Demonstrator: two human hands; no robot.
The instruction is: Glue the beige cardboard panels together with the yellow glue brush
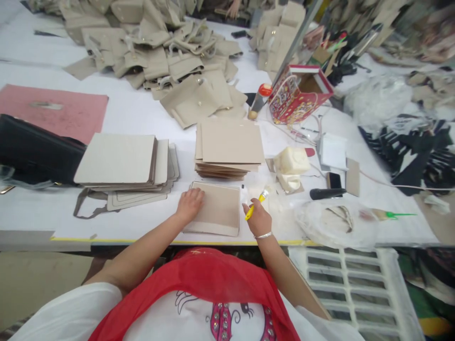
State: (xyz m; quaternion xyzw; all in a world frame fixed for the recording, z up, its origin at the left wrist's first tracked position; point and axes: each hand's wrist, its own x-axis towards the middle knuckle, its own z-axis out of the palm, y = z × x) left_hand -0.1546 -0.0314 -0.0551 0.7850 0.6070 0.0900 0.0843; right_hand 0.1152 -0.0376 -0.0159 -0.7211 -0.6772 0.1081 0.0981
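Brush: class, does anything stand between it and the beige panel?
Nothing visible blocks the gap between the brush, held in the right hand, and the panel. A small black piece lies just off the panel's upper right corner. The left hand covers part of its left side.

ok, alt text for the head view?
A person's right hand holds a yellow brush while the left hand rests on a beige panel at a white worktable. Beyond the panel are a panel stack and a heap of beige pieces.
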